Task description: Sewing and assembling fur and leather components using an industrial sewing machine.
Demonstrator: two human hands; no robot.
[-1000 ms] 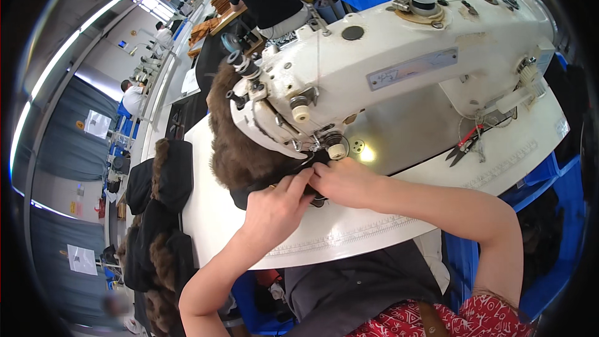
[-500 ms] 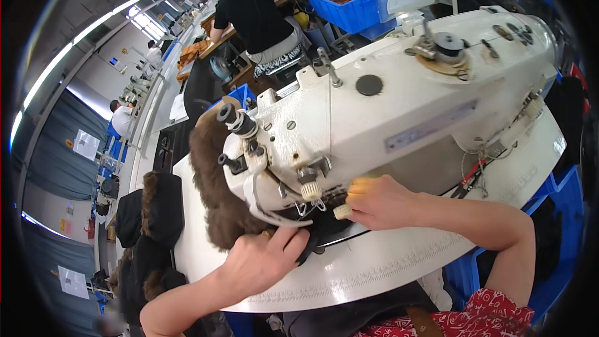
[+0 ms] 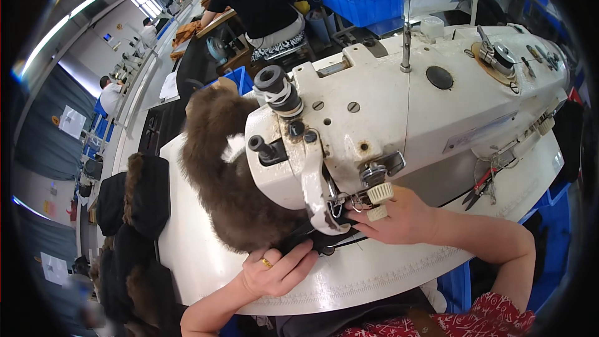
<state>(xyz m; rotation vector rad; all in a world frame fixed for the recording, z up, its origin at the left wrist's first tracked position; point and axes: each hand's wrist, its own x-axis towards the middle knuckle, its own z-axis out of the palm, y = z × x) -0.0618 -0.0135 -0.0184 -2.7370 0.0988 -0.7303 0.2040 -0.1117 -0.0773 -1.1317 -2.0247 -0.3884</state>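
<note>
Left hand [image 3: 277, 271] is resting at the near side of the work, its bent fingers lying against the dark cloth edge [image 3: 298, 237] of a brown fur piece [image 3: 234, 203]; contact is showing, but I cannot tell whether thumb and fingers are clamping the cloth from both sides. A yellow ring [image 3: 267, 263] is sitting on one finger. Right hand [image 3: 405, 218] is reaching in from the other side, fingertips disappearing partly behind the cream knobs [image 3: 379, 193] of the white sewing machine [image 3: 349, 112]; they are pointing toward the dark cloth at the machine's head, and whether they are pinching or only pressing I cannot tell. The two hands are standing apart, near each other, with the cloth edge running between them. The fur piece is lying on the white table [image 3: 368, 281], its bulk bunching up left of the machine's head and passing partly behind it. Red-handled snips [image 3: 479, 188] are lying on the table beyond the right forearm. At the table's left side, dark fur-trimmed pieces [image 3: 150, 196] are lying heaped together. Farther off, a co-worker in a black shirt [image 3: 253, 6] is sitting at a bench, back turned, a blue bin [image 3: 362, 3] standing just to the right.
</note>
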